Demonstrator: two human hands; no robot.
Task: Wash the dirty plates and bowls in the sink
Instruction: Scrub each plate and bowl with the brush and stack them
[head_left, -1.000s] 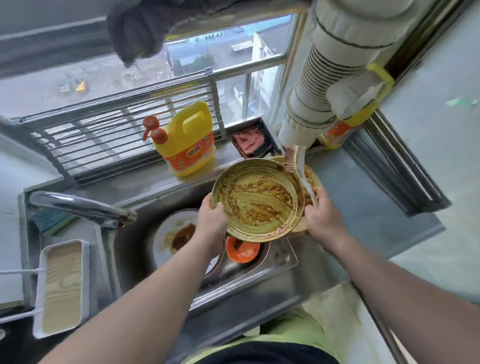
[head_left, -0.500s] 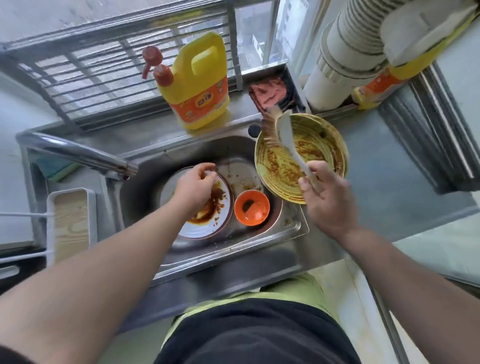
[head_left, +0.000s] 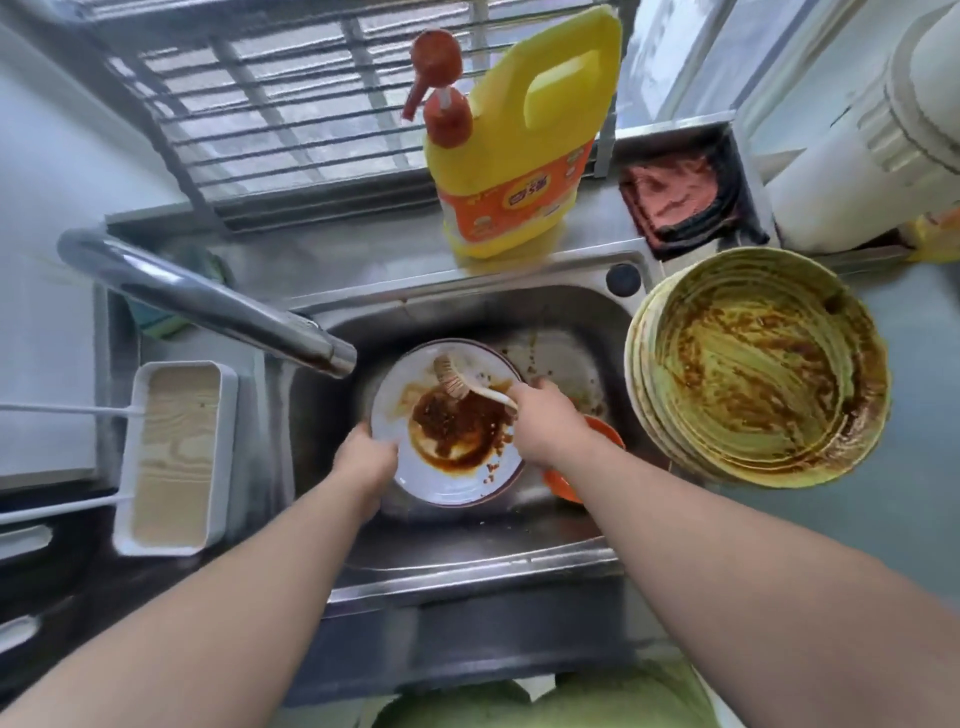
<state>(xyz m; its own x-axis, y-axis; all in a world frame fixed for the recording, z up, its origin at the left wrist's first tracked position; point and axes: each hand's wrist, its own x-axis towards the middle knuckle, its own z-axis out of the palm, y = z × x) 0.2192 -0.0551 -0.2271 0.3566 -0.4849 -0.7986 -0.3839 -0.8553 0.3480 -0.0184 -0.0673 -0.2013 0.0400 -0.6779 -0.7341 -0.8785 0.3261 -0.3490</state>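
**Scrubbing the sauce-smeared white plate in the sink**

The step in hand looks like the first scrub of the white plate (head_left: 447, 423), which lies in the basin of the steel sink (head_left: 467, 545) with a thick brown patch of sauce across its middle. The left hand (head_left: 366, 460) grips the plate's near-left rim, fingers curled over the edge to steady it. The right hand (head_left: 545, 418) is closed round the handle of a dish brush (head_left: 467, 387), whose bristled head rests on the plate just beyond the sauce.

No water shows at the faucet (head_left: 208, 301), whose spout ends just left of the plate and above it — so the next move probably calls for turning the water on, or taking soap, before the dried sauce will loosen. The brush would then need to work across the brown patch while the left hand keeps the plate from sliding.

Still to do, all reckoned from the white plate: a second smeared plate (head_left: 558, 364) lies partly beneath it on the far-right side, and an orange bowl (head_left: 582, 467) sits just to its right, largely hidden under the right forearm. Further right, outside the basin on the counter, stands a stack of green plates (head_left: 758, 369), heavily streaked.

Beyond the plate, on the ledge, stands a yellow detergent jug (head_left: 519, 145) with a red pump — within reach. The crowded basin is the main hindrance: the plate has little room to tilt or rinse.
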